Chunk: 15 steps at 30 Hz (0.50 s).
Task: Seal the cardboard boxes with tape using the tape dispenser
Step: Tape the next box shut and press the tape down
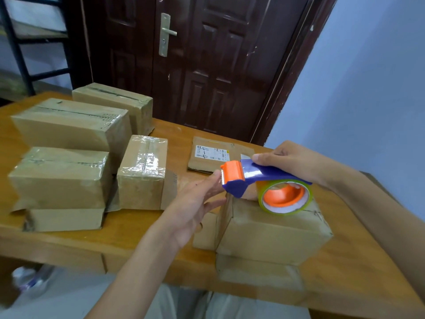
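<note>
Nearest the front edge of the tabletop, toward its right side, an unsealed cardboard box is seen, with another box under it. The tape dispenser is held just above this box's top, its roll low over the top's far part; whether roll and cardboard touch cannot be told. The dispenser's handle is gripped by the right hand, fingers curled round it. Its long axis runs left to right, with the orange cutter end pointing left.

The left hand is open, fingers relaxed and spread, its fingertips at the cutter end, where the loose tape end is judged to be. This is the relation on which the coming move is judged to turn: the tape end lies directly at the left hand, so it can be drawn leftward and down onto the box top.

Open tabletop is left between this box and the taped boxes farther left. A flattened labelled carton lies farther back near the far edge, before a dark door.
</note>
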Tool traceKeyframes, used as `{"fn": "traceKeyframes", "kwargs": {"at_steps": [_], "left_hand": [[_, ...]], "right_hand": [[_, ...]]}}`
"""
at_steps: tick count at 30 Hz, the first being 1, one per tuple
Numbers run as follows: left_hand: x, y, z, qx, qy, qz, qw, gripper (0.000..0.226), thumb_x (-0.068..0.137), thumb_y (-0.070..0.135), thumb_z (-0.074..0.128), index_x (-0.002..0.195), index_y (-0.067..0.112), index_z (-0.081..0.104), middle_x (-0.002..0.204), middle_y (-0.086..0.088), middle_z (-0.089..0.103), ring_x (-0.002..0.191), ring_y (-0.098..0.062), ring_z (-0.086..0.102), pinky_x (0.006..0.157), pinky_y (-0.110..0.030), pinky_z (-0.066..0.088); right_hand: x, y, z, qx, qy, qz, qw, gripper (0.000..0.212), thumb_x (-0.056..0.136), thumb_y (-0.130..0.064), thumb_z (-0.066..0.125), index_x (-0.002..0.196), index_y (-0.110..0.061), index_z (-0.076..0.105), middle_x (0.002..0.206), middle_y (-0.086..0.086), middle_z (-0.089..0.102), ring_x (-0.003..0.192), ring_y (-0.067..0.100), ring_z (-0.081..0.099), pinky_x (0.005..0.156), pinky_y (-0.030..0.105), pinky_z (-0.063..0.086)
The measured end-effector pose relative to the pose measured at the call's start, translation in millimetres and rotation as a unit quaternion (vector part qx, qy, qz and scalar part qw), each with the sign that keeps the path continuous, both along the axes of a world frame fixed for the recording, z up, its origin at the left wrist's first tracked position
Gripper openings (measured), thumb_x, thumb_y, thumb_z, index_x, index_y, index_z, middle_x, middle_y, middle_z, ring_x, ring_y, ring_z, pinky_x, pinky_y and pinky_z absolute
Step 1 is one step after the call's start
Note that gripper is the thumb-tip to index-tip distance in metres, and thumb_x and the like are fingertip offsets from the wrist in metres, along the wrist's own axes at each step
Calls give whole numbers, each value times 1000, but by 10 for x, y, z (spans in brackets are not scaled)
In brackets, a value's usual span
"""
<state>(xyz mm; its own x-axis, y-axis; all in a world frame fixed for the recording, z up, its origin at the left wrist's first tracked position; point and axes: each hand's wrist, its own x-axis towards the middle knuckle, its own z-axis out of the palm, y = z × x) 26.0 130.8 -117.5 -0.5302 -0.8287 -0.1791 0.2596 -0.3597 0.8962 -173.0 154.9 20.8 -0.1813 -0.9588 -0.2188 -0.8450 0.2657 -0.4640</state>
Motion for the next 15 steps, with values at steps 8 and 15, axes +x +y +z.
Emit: {"fn": "traceKeyframes", "kwargs": {"at_steps": [8, 15], "left_hand": [[5, 52, 86, -36, -4, 24, 999, 45, 82, 58, 68, 121, 36, 65, 114, 12, 78, 122, -12, 68, 110, -45, 53], [39, 78, 108, -11, -7, 8, 1000, 48, 92, 62, 59, 127, 30, 68, 111, 5, 79, 95, -10, 68, 77, -30, 52]], "right_hand": [[-39, -9, -14, 11, -12, 2, 1000, 49, 95, -62, 57, 87, -16, 72, 68, -8, 75, 56, 9, 70, 62, 22, 48], [-51, 5, -17, 15, -20, -5, 1000, 46, 98, -57, 57, 80, -16, 69, 60, -9, 71, 49, 7, 66, 58, 21, 44]]}}
